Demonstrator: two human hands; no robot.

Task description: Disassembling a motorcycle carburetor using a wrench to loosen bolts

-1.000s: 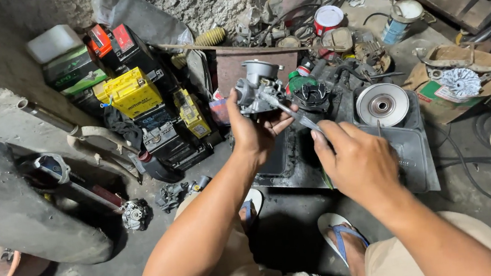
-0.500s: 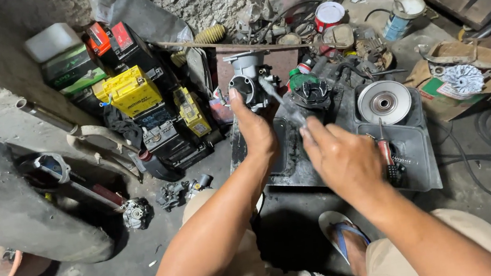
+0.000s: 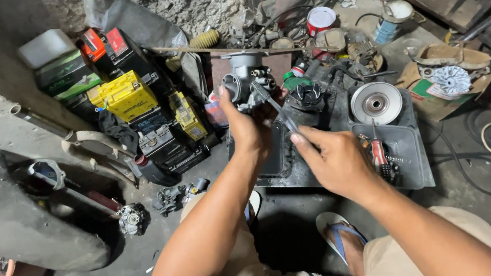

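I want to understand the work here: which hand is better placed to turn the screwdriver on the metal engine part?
Probably the right hand: it already grips the screwdriver, whose tip meets the metal engine part. The left hand is busy holding that part up.

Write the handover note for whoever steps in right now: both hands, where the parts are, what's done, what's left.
Left hand: grips the grey metal carburetor, held up above the black tray.
Right hand: holds a thin tool, tip at the carburetor body.
Nearby: red-handled screwdriver in the tray, round metal disc behind it, yellow battery to the left.
Done: carburetor lifted, tool applied.
Left: cannot tell how far the work on it has gone.
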